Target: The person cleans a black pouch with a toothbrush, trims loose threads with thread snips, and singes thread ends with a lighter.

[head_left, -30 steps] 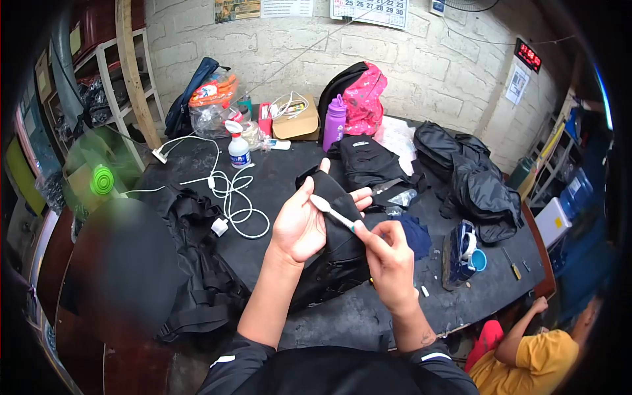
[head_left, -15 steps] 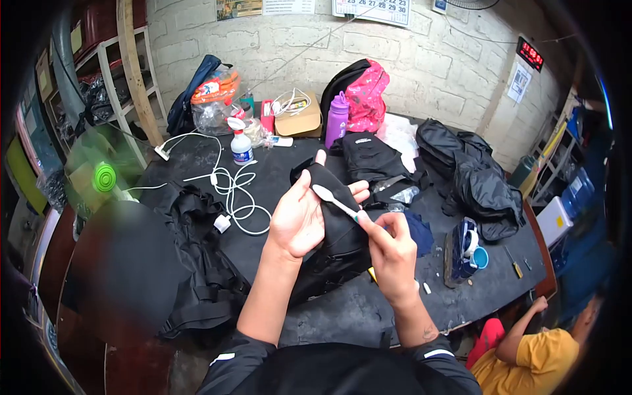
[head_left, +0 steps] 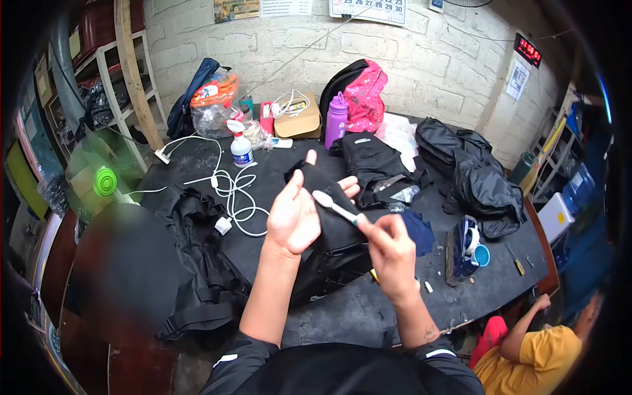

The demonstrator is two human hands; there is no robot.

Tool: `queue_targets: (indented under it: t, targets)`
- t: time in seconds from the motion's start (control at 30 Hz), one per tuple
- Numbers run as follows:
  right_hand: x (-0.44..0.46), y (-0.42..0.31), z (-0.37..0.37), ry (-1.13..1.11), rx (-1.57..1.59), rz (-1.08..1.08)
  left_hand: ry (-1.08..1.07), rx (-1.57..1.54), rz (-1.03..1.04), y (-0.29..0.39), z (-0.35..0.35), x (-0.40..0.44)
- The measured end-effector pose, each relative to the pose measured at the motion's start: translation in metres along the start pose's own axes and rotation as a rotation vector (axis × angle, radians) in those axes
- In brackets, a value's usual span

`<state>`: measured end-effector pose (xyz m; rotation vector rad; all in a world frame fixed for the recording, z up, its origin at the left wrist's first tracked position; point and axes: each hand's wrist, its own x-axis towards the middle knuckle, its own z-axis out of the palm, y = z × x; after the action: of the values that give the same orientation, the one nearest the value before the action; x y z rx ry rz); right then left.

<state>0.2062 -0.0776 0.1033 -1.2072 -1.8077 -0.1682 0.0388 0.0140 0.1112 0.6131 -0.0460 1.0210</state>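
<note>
My right hand (head_left: 390, 253) pinches the handle of a white toothbrush (head_left: 334, 206), its head pointing up and left over black fabric. That black fabric (head_left: 319, 181) lies across my left hand (head_left: 293, 214), which is palm up with the thumb raised and some fingers showing beyond the cloth's far side. Whether the left fingers grip the cloth is partly hidden beneath it. The fabric runs down into a black bag (head_left: 329, 266) on the dark table, between my forearms.
Black straps and bags (head_left: 204, 276) lie at left, beside a white cable (head_left: 243, 204). Behind stand a spray bottle (head_left: 241, 146) and purple bottle (head_left: 336, 122). At right are black bags (head_left: 484, 187), a tape dispenser (head_left: 463, 250) and a person in yellow (head_left: 546, 359).
My left hand and the black fabric have shifted slightly left. The toothbrush stays in my right hand, its head a little lower over the cloth than half a second ago.
</note>
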Motion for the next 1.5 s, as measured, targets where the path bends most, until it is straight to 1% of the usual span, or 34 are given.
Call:
queue_targets:
  t: [0.03,0.1,0.13,0.17,0.23,0.3,0.37,0.4,0.43,0.5,0.57,0.6,0.63,0.7,0.77,0.83,0.9,0.97,1.0,1.03,1.07,1.1,1.13,1.17,1.2,1.27,1.3,1.33,1.37,1.4,1.43,1.47,1.5]
  targets:
    - [-0.005,0.001,-0.003,-0.018,-0.021,-0.032,-0.005,-0.029,-0.010,0.004,0.001,-0.002]
    - [-0.003,0.004,-0.016,-0.053,0.002,0.048,0.002,-0.056,-0.004,0.006,-0.001,-0.005]
    - [0.001,0.006,-0.012,0.021,0.034,0.137,0.007,-0.056,-0.010,0.006,-0.001,-0.005]
    - [0.002,0.007,-0.007,0.051,0.043,0.101,0.005,-0.052,0.008,0.004,0.000,-0.005]
    - [-0.004,0.003,-0.006,-0.017,0.015,-0.018,0.001,-0.045,0.026,0.007,0.001,-0.003]
    - [-0.004,0.008,-0.012,-0.037,0.034,0.030,0.001,-0.015,0.019,0.008,0.000,-0.006]
    - [0.000,0.011,-0.003,0.089,0.064,0.094,0.016,-0.024,0.028,0.005,0.001,-0.006]
    - [-0.003,0.011,0.000,0.057,0.027,-0.008,0.018,-0.031,0.044,0.004,0.003,-0.004]
    - [-0.005,0.005,0.000,-0.010,0.073,-0.022,0.014,-0.030,0.049,0.006,0.004,-0.004]
    - [-0.002,0.007,-0.003,-0.036,0.074,-0.017,0.009,0.049,0.027,0.008,0.006,-0.007]
    - [0.005,0.008,0.007,0.061,0.097,-0.009,-0.020,0.014,-0.001,0.000,0.009,-0.004]
    - [0.007,0.005,0.009,0.057,0.091,-0.032,-0.018,0.029,-0.009,-0.003,0.010,-0.003]
    - [0.006,0.002,0.007,0.002,0.083,-0.040,-0.017,0.047,-0.015,-0.004,0.009,-0.002]
    - [0.001,-0.001,-0.005,-0.067,0.107,0.030,-0.019,0.051,-0.009,0.000,0.003,-0.003]
    - [-0.007,0.011,-0.014,-0.019,0.294,0.134,-0.015,0.055,-0.007,0.007,0.002,-0.004]
    - [-0.022,0.041,0.000,0.209,0.365,0.276,-0.054,-0.028,0.026,0.014,0.008,-0.005]
    - [-0.044,0.079,0.018,0.203,0.798,0.784,-0.112,-0.047,0.049,0.016,0.008,-0.003]
    - [-0.071,0.126,0.045,0.057,0.932,1.061,-0.256,-0.173,0.041,0.015,0.007,-0.002]
    - [-0.070,0.135,0.055,-0.031,1.109,1.178,-0.315,-0.231,0.033,0.015,0.004,-0.001]
    - [-0.068,0.138,0.056,-0.131,1.390,1.186,-0.333,-0.264,0.026,0.014,0.003,-0.002]
    - [-0.061,0.139,0.067,0.001,1.303,1.340,-0.368,-0.266,0.007,0.015,-0.006,-0.003]
    - [-0.068,0.165,0.076,-0.187,1.841,1.242,-0.401,-0.267,-0.010,0.016,-0.015,-0.004]
    - [-0.052,0.150,0.067,-0.231,1.898,1.093,-0.311,-0.246,-0.022,0.016,-0.016,-0.011]
    - [-0.036,0.133,0.058,-0.280,1.947,0.937,-0.290,-0.238,-0.036,0.016,-0.024,-0.017]
    - [-0.035,0.143,0.061,-0.271,1.947,0.932,-0.242,-0.243,-0.041,0.017,-0.032,-0.024]
    - [-0.040,0.185,0.083,-0.391,2.630,0.577,-0.154,-0.201,-0.016,0.020,-0.048,-0.039]
    - [-0.034,0.183,0.086,-0.217,2.440,0.699,-0.110,-0.155,0.012,0.021,-0.053,-0.046]
    - [-0.031,0.181,0.083,-0.322,2.464,0.701,-0.074,-0.143,0.024,0.021,-0.056,-0.051]
    - [-0.031,0.179,0.079,-0.429,2.485,0.702,0.097,0.027,0.047,0.021,-0.058,-0.057]
    - [-0.024,0.157,0.067,-0.430,2.488,0.702,0.172,0.041,0.050,0.019,-0.057,-0.060]
    - [-0.017,0.136,0.055,-0.312,2.226,0.802,0.246,0.053,0.052,0.018,-0.056,-0.061]
    - [-0.014,0.126,0.049,-0.200,1.957,0.880,0.237,0.058,0.067,0.018,-0.062,-0.061]
    - [-0.014,0.132,0.048,-0.201,1.956,0.882,0.238,0.057,0.067,0.019,-0.072,-0.062]
